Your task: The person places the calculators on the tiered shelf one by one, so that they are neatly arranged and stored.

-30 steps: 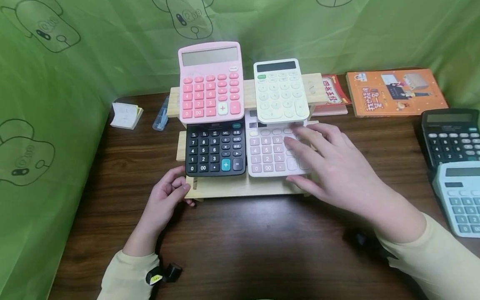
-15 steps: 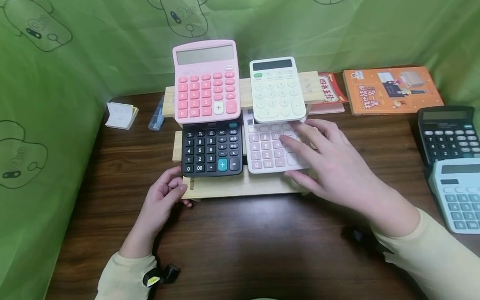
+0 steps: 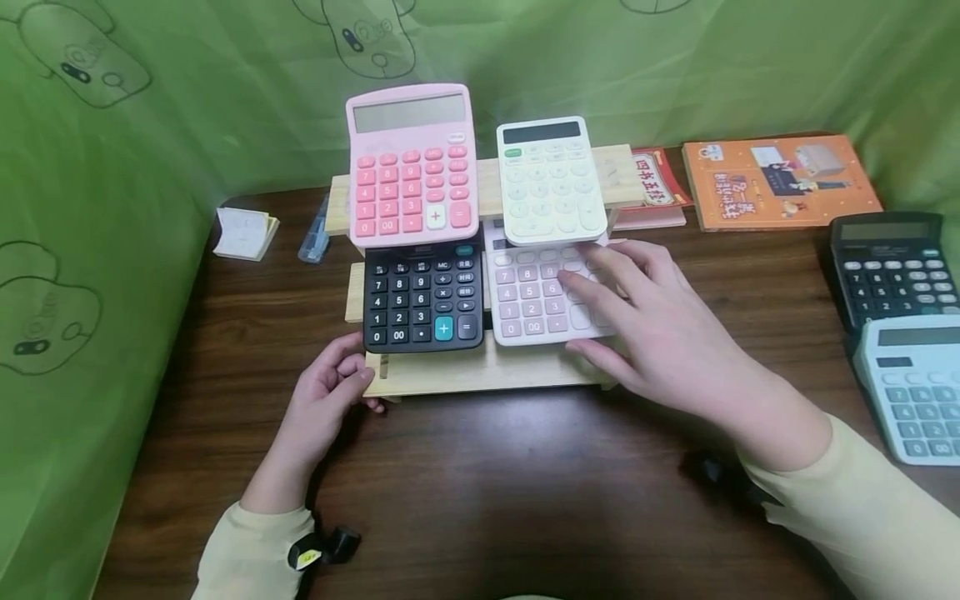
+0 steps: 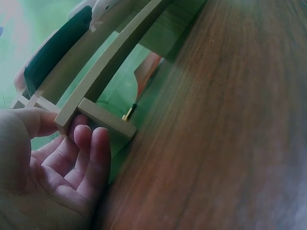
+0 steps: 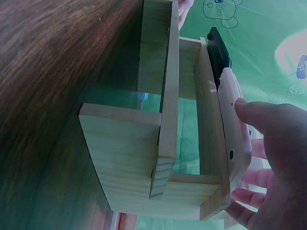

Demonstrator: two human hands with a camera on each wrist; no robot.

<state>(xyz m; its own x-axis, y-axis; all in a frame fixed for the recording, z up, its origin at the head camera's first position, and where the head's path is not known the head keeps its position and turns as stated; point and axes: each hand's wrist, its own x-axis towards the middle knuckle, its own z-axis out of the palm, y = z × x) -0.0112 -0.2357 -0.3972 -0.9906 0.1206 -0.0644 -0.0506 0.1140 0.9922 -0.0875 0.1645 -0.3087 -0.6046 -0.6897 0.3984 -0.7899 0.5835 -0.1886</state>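
A lilac calculator leans on the lower tier of a small wooden rack. My right hand holds it at its right side, thumb by the bottom edge and fingers over the keys. In the right wrist view the thumb presses the calculator's white edge. To its left sits a black calculator. My left hand pinches the rack's front left corner between thumb and curled fingers, as the left wrist view also shows. Above, a pink calculator and a pale green-white calculator stand on the upper tier.
At the right edge lie another black calculator and a light blue calculator, partly overlapping. An orange book and a red book lie behind. Left of the rack are a notepad and a blue translucent item. Green curtain encloses the table.
The lilac calculator has shifted slightly back and tilted a little, and a narrow gap shows beside the black one's lower corner. My left hand keeps its hold on the rack. The head view drifted slightly.
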